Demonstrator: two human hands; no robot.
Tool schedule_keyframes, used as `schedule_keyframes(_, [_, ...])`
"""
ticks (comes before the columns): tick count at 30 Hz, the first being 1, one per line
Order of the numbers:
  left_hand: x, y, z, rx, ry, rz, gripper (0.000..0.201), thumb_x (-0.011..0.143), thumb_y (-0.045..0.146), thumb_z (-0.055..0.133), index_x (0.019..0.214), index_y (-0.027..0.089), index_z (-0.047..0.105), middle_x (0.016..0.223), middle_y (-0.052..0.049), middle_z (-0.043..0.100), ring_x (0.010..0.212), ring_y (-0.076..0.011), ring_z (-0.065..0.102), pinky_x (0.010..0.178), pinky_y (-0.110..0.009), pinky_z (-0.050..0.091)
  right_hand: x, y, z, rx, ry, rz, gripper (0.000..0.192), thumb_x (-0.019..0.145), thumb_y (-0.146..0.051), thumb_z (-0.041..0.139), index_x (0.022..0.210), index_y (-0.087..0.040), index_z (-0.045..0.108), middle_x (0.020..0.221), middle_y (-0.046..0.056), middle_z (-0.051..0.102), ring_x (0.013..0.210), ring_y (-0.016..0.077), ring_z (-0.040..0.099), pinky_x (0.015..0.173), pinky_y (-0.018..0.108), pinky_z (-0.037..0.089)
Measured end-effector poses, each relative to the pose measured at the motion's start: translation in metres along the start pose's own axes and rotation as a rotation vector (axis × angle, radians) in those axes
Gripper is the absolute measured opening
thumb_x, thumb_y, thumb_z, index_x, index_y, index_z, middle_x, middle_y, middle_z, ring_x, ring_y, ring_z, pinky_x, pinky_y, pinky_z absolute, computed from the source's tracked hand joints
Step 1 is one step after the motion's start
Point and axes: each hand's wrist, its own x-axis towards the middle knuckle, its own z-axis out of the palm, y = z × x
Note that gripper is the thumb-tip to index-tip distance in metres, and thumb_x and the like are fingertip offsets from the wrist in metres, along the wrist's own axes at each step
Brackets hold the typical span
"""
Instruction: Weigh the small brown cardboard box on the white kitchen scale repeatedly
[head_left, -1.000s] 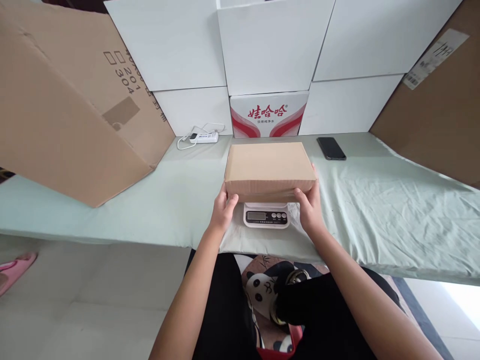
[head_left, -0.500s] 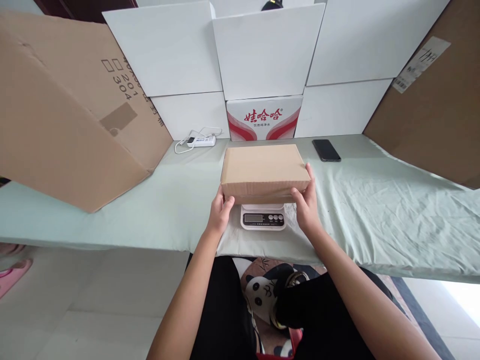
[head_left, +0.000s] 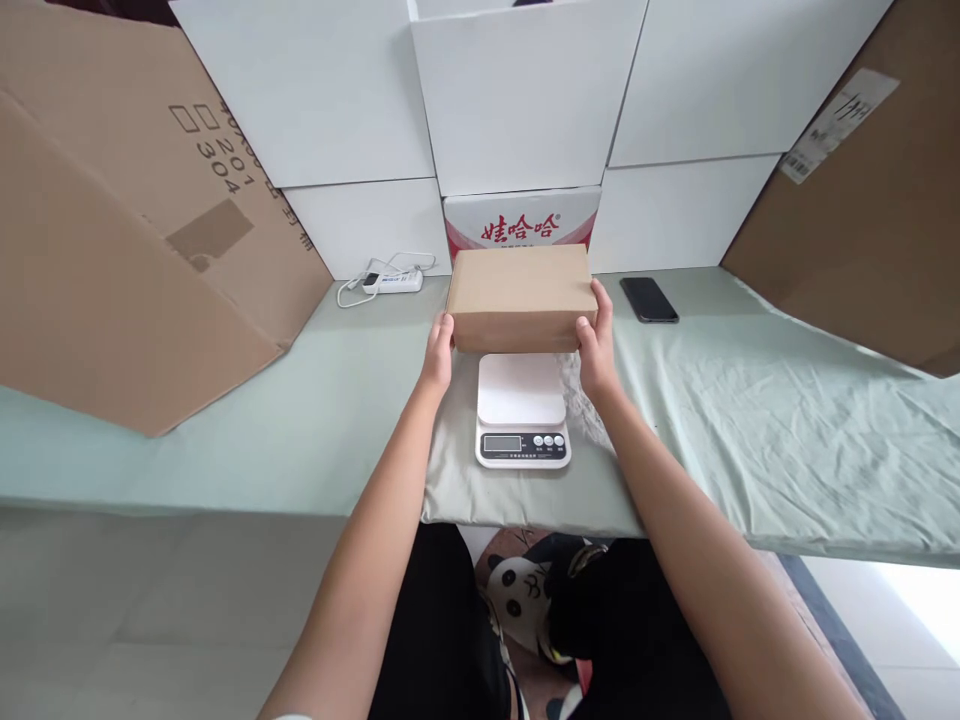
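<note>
A closed brown cardboard box [head_left: 523, 290] is held between my two hands, in the middle of the head view. My left hand [head_left: 439, 352] grips its left end, thumb on the front corner. On the right end my right hand [head_left: 597, 345] has its thumb against the front face and its fingers along the side. Just in front of the box is a white digital kitchen scale [head_left: 523, 410], its plate bare and its display and buttons facing me. Some crumpled clear plastic [head_left: 585, 400] shows beside the scale, partly hidden by my right hand.
White boxes [head_left: 525, 100] form a wall at the back of the cloth-covered table [head_left: 315, 420]. Large cardboard boxes stand at left [head_left: 150, 220] and right [head_left: 855, 220]. A white power strip [head_left: 394, 283] with a cable lies back left, a black phone [head_left: 649, 300] back right.
Both hands have moved the cardboard box away from me, toward the back wall. The scale's plate, covered by the box before, now shows. The camera view has shifted slightly.
</note>
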Motion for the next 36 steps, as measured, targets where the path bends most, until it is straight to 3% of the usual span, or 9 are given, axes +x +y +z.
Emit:
schedule_keyframes(5, [-0.004,-0.029,0.002,0.019,0.017,-0.089,0.071,0.095,0.086,0.056,0.133,0.027,0.067,0.144,-0.013,0.075,0.145,-0.0336,0.067,0.119,-0.048,0.056,-0.004,0.028,0.004,0.049,-0.024,0.118,0.104,0.089,-0.089,0.059,0.173,-0.036,0.03,0.188,0.006,0.031,0.177,0.0343,0.023,0.147,0.062,0.014])
schedule_keyframes(10, [-0.009,-0.038,0.002,0.016,0.039,-0.096,0.067,0.098,0.083,0.055,0.134,0.027,0.066,0.148,-0.013,0.073,0.144,-0.0312,0.068,0.12,-0.048,0.056,-0.003,0.041,0.006,0.098,-0.022,0.193,0.116,0.084,-0.086,0.067,0.177,-0.033,0.022,0.19,0.007,0.027,0.178,0.033,0.024,0.148,0.06,0.013])
schedule_keyframes(17, [-0.007,-0.039,0.002,0.007,0.031,-0.098,0.068,0.098,0.081,0.057,0.138,0.026,0.066,0.152,-0.014,0.072,0.146,-0.0319,0.067,0.122,-0.049,0.054,-0.006,0.039,0.009,0.13,-0.017,0.204,0.112,0.084,-0.079,0.072,0.175,-0.032,0.028,0.189,0.006,0.031,0.177,0.0322,0.027,0.148,0.059,0.014])
schedule_keyframes(23, [-0.005,-0.042,0.002,0.006,0.05,-0.104,0.072,0.097,0.081,0.059,0.142,0.025,0.063,0.157,-0.016,0.069,0.149,-0.032,0.064,0.124,-0.05,0.052,-0.008,0.032,0.011,0.132,0.01,0.237,0.117,0.082,-0.072,0.073,0.177,-0.021,0.026,0.187,0.012,0.035,0.174,0.0343,0.034,0.147,0.057,0.022])
schedule_keyframes(30, [-0.009,-0.035,0.001,0.01,0.002,-0.099,0.069,0.1,0.079,0.058,0.145,0.027,0.065,0.155,-0.011,0.072,0.147,-0.0314,0.065,0.123,-0.043,0.051,-0.014,0.017,0.01,0.149,-0.016,0.295,0.107,0.086,-0.055,0.076,0.177,-0.03,0.027,0.186,0.001,0.038,0.177,0.0306,0.028,0.148,0.052,0.026])
schedule_keyframes(36, [-0.011,-0.034,0.002,0.007,0.007,-0.105,0.067,0.1,0.077,0.059,0.143,0.026,0.066,0.155,-0.011,0.071,0.145,-0.0317,0.066,0.119,-0.042,0.054,-0.017,0.022,0.011,0.179,-0.026,0.308,0.108,0.084,-0.052,0.077,0.177,-0.039,0.025,0.185,-0.005,0.039,0.173,0.0321,0.037,0.147,0.057,0.031])
